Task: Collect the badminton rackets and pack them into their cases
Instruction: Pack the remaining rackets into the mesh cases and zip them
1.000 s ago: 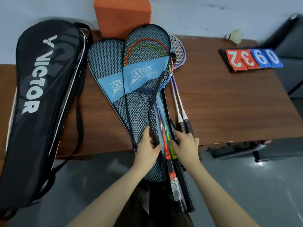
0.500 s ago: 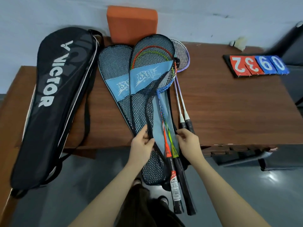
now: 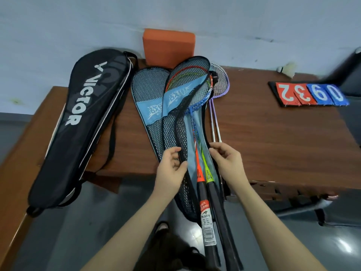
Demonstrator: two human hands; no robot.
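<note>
A black mesh case with a blue band (image 3: 176, 98) lies open on the brown table (image 3: 273, 143). Inside it lie rackets with red, green and blue frames; their orange (image 3: 199, 169) and green (image 3: 208, 173) shafts and black handles stick out past the table's front edge. My left hand (image 3: 172, 169) pinches the case's black left edge. My right hand (image 3: 227, 163) pinches its right edge. A second mesh case (image 3: 147, 90) lies flat to the left. Two purple-and-white rackets (image 3: 218, 85) lie to the right, partly under the open case.
A large black Victor bag (image 3: 84, 118) lies at the table's left, overhanging the front edge. An orange block (image 3: 169, 47) leans on the wall behind. A flip scoreboard (image 3: 308, 93) and a shuttlecock (image 3: 287, 69) sit at the back right. Grey floor lies below.
The view has tilted so the table sits lower and farther. My hands have spread apart on the case's two edges, so the opening over the racket shafts is wider.
</note>
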